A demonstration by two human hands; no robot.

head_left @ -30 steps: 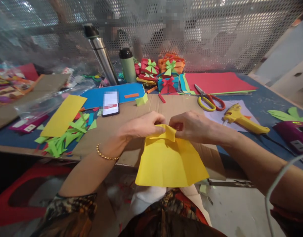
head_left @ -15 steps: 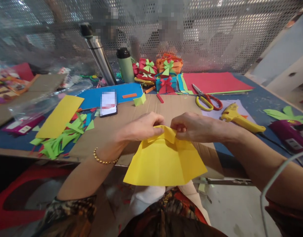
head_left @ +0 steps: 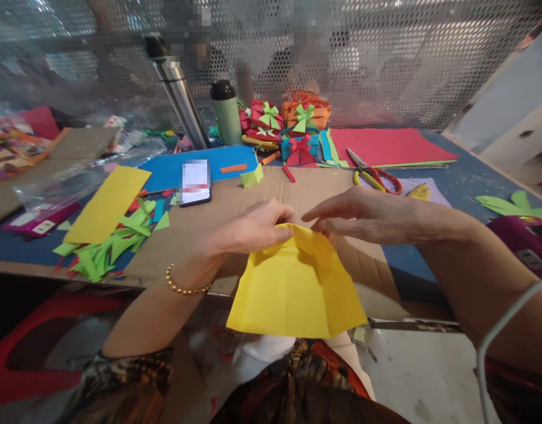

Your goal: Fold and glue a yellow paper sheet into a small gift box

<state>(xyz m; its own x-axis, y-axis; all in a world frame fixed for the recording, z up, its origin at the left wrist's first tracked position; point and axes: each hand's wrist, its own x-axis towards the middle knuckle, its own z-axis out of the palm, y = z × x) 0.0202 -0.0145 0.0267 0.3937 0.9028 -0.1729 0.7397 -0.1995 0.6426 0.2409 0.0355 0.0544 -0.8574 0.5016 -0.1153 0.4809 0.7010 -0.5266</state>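
Observation:
A creased sheet of yellow paper (head_left: 292,288) hangs over the table's front edge, above my lap, its far end folded over. At the upper left of that fold, my left hand (head_left: 262,227) pinches the paper between thumb and fingers. My right hand (head_left: 363,215) is at the fold's upper right corner, its fingers stretched out and apart from the thumb. Its fingertips are beside or lightly on the paper; I cannot tell which. Under both hands lies a brown cardboard sheet (head_left: 271,188).
Scissors (head_left: 376,176) and a partly hidden yellow glue gun (head_left: 418,191) lie at right. Green paper scraps (head_left: 116,241), a yellow sheet (head_left: 107,203) and a phone (head_left: 195,182) lie at left. Behind stand a steel flask (head_left: 178,94), a green bottle (head_left: 226,115) and small paper baskets with bows (head_left: 299,150).
My right hand has loosened its pinch on the fold and spread its fingers, shifting slightly right and up. My left hand still grips the yellow paper, whose right side now folds upward more.

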